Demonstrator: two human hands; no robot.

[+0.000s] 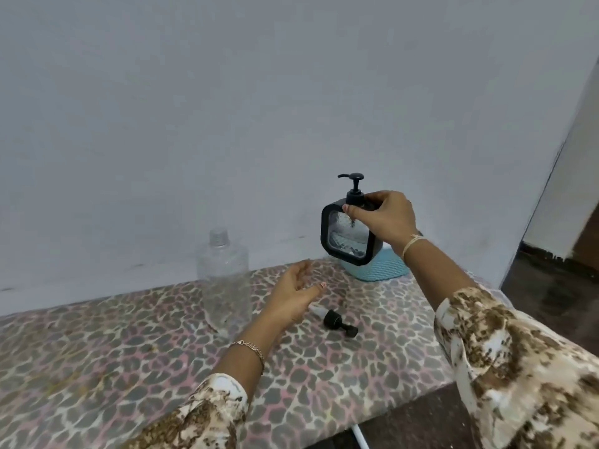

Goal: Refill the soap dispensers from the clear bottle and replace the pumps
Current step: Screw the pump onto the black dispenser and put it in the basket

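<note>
Room: a plain pale wall stands behind a table; the table top is covered in spots like a leopard, brown, pink and cream; a dark floor shows on the right.

Clear bottle: it stands up straight on the table, close to the wall, on the left side; its cap is off and the screw top is bare; I cannot tell if any soap is inside.

Soap dispenser: black and square with a see-through window; it is at the back of the table by the wall and tips a little; a blue thing sits just behind and under it.

Pump: black; it sits on top of the soap dispenser with its nose pointing left.

Right hand: the fingers and thumb curl round the bottom ring of the pump and pinch it — the hand holds on tight; a pale string is on the wrist.

Left hand: the fingers are loose and spread and it holds nothing; it hangs over the table between the clear bottle and the soap dispenser; a thin chain is on the wrist.

Loose pump: black; it lies on its side on the table, just beside the left hand.

Sleeves: cream with brown blotches.
</note>
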